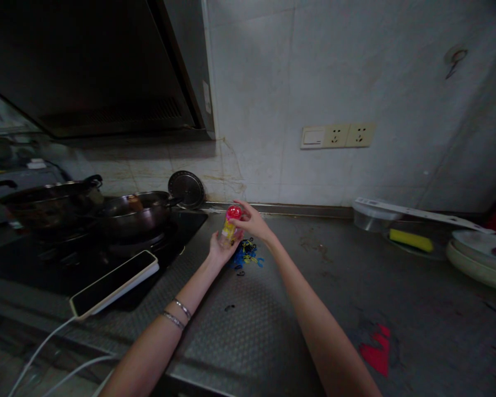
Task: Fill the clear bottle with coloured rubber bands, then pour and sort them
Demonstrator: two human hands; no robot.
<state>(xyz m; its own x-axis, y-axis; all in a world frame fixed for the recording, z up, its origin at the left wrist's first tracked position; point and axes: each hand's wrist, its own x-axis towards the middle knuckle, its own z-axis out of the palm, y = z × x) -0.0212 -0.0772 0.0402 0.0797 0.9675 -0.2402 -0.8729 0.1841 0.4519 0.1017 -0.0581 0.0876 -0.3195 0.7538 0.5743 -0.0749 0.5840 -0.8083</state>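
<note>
Perhaps the red-topped bottle (228, 228), which the left hand (220, 252) and the right hand (255, 223) both hold, could drop onto the small pieces (248, 253) if this grip loosens.

Dim light, tiled wall (256, 99), metal counter (248, 331), dark range hood (107, 66)

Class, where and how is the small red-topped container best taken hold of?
Probably by the container's clear lower body, from the left and below: it leans slightly, so the left hand can cradle it, leaving the rounded red top for the right hand.
</note>
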